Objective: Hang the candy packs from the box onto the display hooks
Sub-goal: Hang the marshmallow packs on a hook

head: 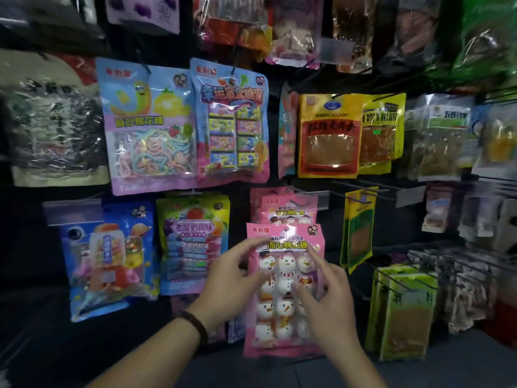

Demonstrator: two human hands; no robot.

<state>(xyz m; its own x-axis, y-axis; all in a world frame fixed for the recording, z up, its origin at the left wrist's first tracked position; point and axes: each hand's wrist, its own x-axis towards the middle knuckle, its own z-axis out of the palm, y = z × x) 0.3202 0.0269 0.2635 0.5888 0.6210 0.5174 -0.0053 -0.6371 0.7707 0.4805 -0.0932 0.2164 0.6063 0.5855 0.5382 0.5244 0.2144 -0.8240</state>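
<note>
A person is standing close to a dark display wall point(331, 236) crowded with hanging snack bags. Near the middle of the wall's lower edge, both hands are holding up a pink snowman pack point(279, 312), flat and upright, its printed face turned outward as shoppers would see it.

The left hand point(232, 275), with a dark bracelet point(195, 326) on its wrist, is curling round the pack's left edge; the thumb is pressing the front and the forefinger is reaching to the top corner, apparently pinching it steady. The right hand point(330, 295) is resting thumb and forefinger on the front near the right edge. Whether any of its fingers are gripping from behind cannot be told.

The pack's top hole is sitting just below a matching pink pack point(285, 211) already hanging, so the hands are probably lining the hole up with that same hook. Whether the hook is through yet is unclear. No box is showing.
</note>
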